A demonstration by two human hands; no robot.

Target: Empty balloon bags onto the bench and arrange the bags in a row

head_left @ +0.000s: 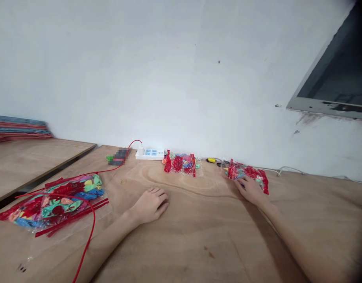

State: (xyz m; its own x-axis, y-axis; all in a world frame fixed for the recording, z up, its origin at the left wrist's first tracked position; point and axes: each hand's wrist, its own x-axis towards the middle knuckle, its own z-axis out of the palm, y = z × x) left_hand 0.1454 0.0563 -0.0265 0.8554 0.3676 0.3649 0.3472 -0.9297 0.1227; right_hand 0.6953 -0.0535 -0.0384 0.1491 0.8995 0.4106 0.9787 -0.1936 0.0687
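Note:
My left hand rests on the wooden table, palm down with fingers loosely bent, and nothing shows in it. At the right, my right hand has its fingers closed at the near edge of a clear plastic bag of balloons with red print; its fingertips are partly hidden against the bag. A similar small bag of balloons lies by the wall, between and beyond my hands. To the left of my left hand lie larger clear bags of colourful balloons with red edges.
A white power strip stands against the wall with a red cable crossing the left bags. Near it lies a blurred-out dark object. A yellow item and pale cords lie along the wall. Stacked sheets sit far left.

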